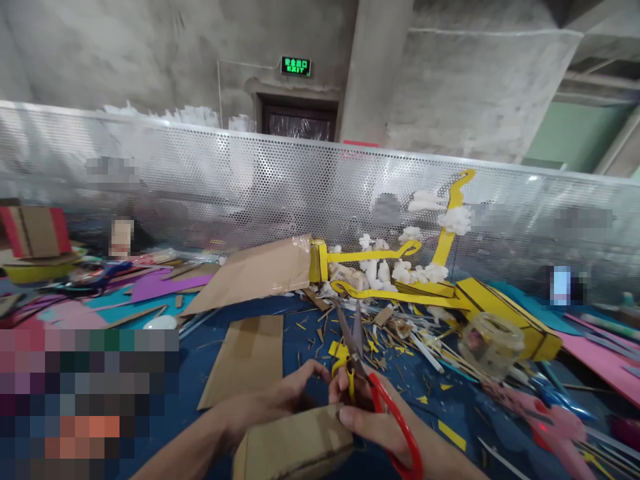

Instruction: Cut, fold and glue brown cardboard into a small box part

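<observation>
Red-handled scissors [395, 420] are in my right hand [370, 413], their blades pointing up and away and slightly apart. A small curled yellow piece [343, 360] sits by the fingers, against the blades. My right thumb rests on the top edge of a cardboard box-shaped piece [295, 443] at the bottom centre. My left hand [300, 387] is bent behind that piece, close to my right fingertips; its fingers are partly hidden, and whether they grip anything is unclear. A flat cardboard sheet [250, 353] lies just beyond my left hand.
Cardboard and yellow scraps cover the blue table [300, 340]. Yellow pieces with white fluff [370, 257] stand at the back by a perforated metal screen [300, 187]. Clear tape [493, 343] and a pink glue gun [540, 413] lie right; purple sheets [170, 283] lie left.
</observation>
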Demonstrator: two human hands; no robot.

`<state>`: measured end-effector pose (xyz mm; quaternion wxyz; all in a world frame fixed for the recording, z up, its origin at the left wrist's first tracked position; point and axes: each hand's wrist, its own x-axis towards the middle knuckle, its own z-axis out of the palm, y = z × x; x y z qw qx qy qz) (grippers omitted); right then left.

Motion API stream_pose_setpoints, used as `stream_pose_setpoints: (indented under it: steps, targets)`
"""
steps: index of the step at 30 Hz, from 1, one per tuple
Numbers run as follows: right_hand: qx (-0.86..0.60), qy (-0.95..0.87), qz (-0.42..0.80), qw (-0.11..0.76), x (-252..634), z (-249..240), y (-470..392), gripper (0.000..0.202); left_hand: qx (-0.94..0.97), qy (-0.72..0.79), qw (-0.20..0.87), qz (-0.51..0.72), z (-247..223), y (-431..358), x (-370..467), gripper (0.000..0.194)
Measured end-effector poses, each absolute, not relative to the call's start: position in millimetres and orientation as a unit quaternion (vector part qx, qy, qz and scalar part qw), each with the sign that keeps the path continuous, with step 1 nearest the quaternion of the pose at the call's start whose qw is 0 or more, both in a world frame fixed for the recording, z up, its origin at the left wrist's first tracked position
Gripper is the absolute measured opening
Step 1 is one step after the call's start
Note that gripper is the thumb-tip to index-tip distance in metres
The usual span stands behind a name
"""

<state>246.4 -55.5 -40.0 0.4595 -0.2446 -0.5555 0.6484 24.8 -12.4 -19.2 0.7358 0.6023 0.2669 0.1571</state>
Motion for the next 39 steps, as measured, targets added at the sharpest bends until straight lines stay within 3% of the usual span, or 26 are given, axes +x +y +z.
stream_pose_setpoints:
  steps: [3,6,7,10,14,17,20,23,28,31,34,39]
  targets:
    - [-0.261,-0.542,0.654,0.459,246.4,-43.4,-54.5,0.037,0.560,0.275,0.763,0.167,-28.5,-7.6,25.2,0.061]
    - [-0.256,-0.470,0.669,0.515,249.6,-42.1,-50.9,0.034,0.505,0.310,0.773,0.225,-21.6,-10.0,27.6,0.040]
    - [-0.251,-0.436,0.678,0.536,251.4,-39.7,-49.7,0.032,0.493,0.307,0.793,0.185,-16.3,-11.5,28.9,0.047]
    - [-0.254,-0.328,0.701,0.580,257.7,-29.8,-46.8,0.024,0.493,0.289,0.774,0.272,-0.5,-15.0,33.2,0.064]
    - [-0.271,-0.244,0.717,0.594,262.5,-25.7,-44.6,0.024,0.558,0.230,0.720,0.342,1.3,-19.0,36.4,0.067]
    - [-0.280,-0.237,0.725,0.583,259.1,-31.6,-44.6,0.022,0.620,0.215,0.667,0.353,-11.4,-23.6,38.2,0.081]
    - [-0.288,-0.254,0.717,0.582,252.9,-39.0,-44.7,0.021,0.638,0.244,0.646,0.341,-21.9,-28.4,40.2,0.062]
    - [-0.300,-0.283,0.697,0.586,250.5,-45.8,-41.3,0.025,0.629,0.283,0.637,0.343,-20.0,-30.7,38.6,0.057]
    - [-0.337,-0.343,0.635,0.604,257.7,-48.7,-36.6,0.035,0.646,0.399,0.541,0.363,-4.9,-26.9,24.2,0.033]
    - [-0.373,-0.417,0.578,0.595,259.3,-42.7,-43.3,0.041,0.620,0.441,0.496,0.417,0.6,-23.5,17.1,0.032]
    - [-0.392,-0.452,0.564,0.570,253.2,-38.4,-51.6,0.042,0.680,0.375,0.433,0.459,8.1,-21.8,14.9,0.036]
    - [-0.336,-0.466,0.583,0.574,238.9,-41.9,-57.6,0.037,0.792,0.319,0.326,0.405,16.2,-22.6,17.7,0.041]
